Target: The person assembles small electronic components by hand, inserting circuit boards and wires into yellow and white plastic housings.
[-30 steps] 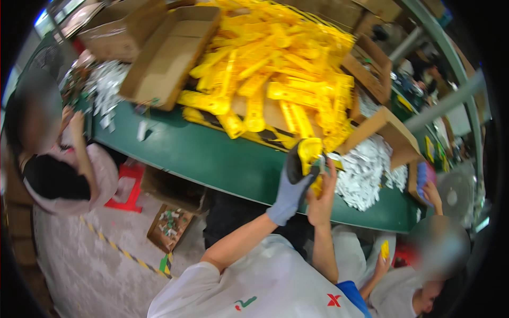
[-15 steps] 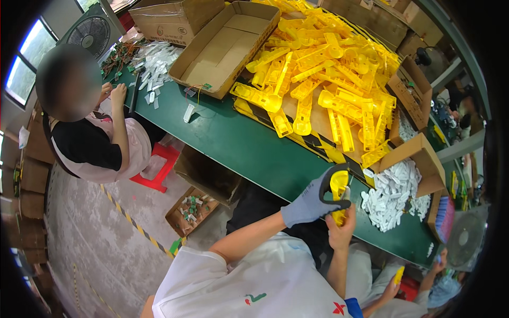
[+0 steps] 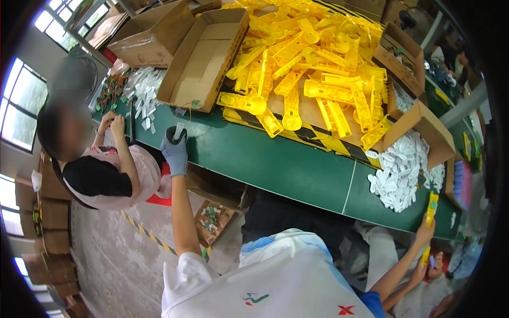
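My left hand (image 3: 175,147), in a grey glove with black fingertips, reaches far left over the green table (image 3: 254,164). Its fingers close around a small white plastic piece (image 3: 180,129), close to thin wires and a green circuit board (image 3: 195,103). Out to the right, past the table's front edge, my bare right hand (image 3: 424,232) grips a long yellow plastic housing (image 3: 432,208) held upright, with a green spot on it. Just below, a co-worker's hand (image 3: 417,273) holds another yellow piece (image 3: 425,256).
A big heap of yellow housings (image 3: 323,69) fills the table's back. White pieces (image 3: 400,172) spill from a tipped carton (image 3: 424,132) at right. A shallow cardboard tray (image 3: 204,58) stands back left. Another person (image 3: 106,169) sits at left. A floor box (image 3: 212,222) holds small parts.
My hands have parted. The left has swung far left from the yellow housing to the white piece; the right has moved outward to the right with a yellow housing. The view has shifted.
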Demonstrator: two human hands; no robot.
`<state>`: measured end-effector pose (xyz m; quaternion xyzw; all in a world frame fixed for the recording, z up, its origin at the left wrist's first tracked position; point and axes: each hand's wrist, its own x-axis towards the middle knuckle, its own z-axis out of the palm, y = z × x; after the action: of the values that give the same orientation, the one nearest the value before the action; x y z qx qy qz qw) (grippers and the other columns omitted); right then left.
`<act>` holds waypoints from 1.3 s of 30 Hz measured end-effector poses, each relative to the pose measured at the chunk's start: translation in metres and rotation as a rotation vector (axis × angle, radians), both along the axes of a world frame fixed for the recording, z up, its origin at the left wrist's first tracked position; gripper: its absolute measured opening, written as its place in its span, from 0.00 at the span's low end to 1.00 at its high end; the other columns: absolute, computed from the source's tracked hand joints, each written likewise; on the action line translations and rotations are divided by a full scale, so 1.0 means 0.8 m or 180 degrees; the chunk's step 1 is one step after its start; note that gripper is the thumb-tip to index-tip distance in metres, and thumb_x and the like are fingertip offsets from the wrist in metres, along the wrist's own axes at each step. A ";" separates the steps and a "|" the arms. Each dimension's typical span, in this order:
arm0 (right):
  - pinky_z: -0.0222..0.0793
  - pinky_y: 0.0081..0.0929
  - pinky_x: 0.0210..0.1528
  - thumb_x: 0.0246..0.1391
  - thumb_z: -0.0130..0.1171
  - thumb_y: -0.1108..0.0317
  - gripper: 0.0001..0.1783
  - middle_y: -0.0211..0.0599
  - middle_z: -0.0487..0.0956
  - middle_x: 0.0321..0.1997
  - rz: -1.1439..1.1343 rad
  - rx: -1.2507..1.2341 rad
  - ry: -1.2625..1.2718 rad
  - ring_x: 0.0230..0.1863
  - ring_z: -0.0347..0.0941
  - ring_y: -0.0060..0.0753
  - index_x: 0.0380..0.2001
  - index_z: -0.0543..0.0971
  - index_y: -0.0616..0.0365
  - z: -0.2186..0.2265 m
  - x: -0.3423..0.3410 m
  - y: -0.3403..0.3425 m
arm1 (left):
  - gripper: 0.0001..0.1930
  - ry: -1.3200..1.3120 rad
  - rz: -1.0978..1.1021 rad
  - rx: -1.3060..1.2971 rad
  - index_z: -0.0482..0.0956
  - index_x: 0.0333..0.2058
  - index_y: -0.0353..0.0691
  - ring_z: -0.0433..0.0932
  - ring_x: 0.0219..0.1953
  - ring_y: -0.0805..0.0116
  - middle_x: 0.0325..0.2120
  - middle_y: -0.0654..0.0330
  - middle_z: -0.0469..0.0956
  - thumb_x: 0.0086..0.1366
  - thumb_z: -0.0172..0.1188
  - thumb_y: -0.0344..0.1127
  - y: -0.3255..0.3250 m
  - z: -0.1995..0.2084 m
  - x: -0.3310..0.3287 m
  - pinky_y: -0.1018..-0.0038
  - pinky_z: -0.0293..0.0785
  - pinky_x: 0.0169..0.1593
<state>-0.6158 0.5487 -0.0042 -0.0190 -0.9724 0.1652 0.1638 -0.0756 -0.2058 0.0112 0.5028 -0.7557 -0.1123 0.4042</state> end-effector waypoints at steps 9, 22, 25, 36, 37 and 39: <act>0.70 0.27 0.51 0.62 0.59 0.57 0.23 0.41 0.81 0.46 0.0579 -0.1865 0.0875 0.47 0.77 0.33 0.55 0.76 0.60 0.023 0.068 -0.148 | 0.17 0.0608 -0.0886 0.0019 0.79 0.43 0.31 0.76 0.29 0.76 0.28 0.57 0.81 0.53 0.64 0.19 0.123 0.160 -0.093 0.77 0.73 0.37; 0.78 0.19 0.28 0.67 0.49 0.51 0.24 0.32 0.80 0.36 0.1861 -0.6133 -0.4035 0.30 0.79 0.19 0.55 0.75 0.60 0.046 0.272 -0.470 | 0.22 -0.0251 -0.2684 0.0818 0.80 0.43 0.39 0.79 0.34 0.51 0.33 0.52 0.80 0.46 0.72 0.28 0.313 0.108 -0.194 0.65 0.74 0.38; 0.75 0.15 0.30 0.67 0.51 0.52 0.23 0.29 0.79 0.34 0.2055 -0.5642 -0.3603 0.30 0.77 0.16 0.53 0.76 0.59 0.058 0.251 -0.451 | 0.20 -0.0227 -0.2986 0.1190 0.80 0.43 0.39 0.78 0.36 0.50 0.36 0.52 0.81 0.48 0.71 0.28 0.326 0.073 -0.187 0.64 0.73 0.40; 0.75 0.18 0.33 0.63 0.56 0.67 0.18 0.29 0.80 0.33 0.3395 -0.3879 -0.3337 0.30 0.75 0.16 0.55 0.77 0.60 0.083 0.266 -0.446 | 0.17 0.1290 -0.2988 0.2689 0.78 0.45 0.32 0.77 0.41 0.73 0.38 0.59 0.80 0.54 0.60 0.18 0.324 0.067 -0.259 0.76 0.72 0.48; 0.75 0.18 0.33 0.63 0.56 0.67 0.18 0.29 0.80 0.33 0.3435 -0.3892 -0.3345 0.30 0.75 0.16 0.55 0.77 0.60 0.085 0.265 -0.446 | 0.17 0.1286 -0.2966 0.2655 0.78 0.45 0.32 0.77 0.41 0.73 0.38 0.59 0.80 0.54 0.60 0.18 0.323 0.062 -0.261 0.76 0.72 0.48; 0.74 0.16 0.34 0.62 0.58 0.68 0.17 0.31 0.82 0.35 0.3163 -0.4186 -0.3017 0.31 0.76 0.16 0.52 0.79 0.61 0.090 0.263 -0.440 | 0.17 0.1294 -0.2968 0.2715 0.79 0.44 0.33 0.75 0.39 0.75 0.37 0.61 0.80 0.54 0.59 0.17 0.321 0.053 -0.265 0.77 0.71 0.46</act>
<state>-0.4053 0.1964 0.0677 0.2433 -0.5466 0.7052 -0.3803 -0.2875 0.0511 0.0533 0.2079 -0.6922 -0.6574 0.2134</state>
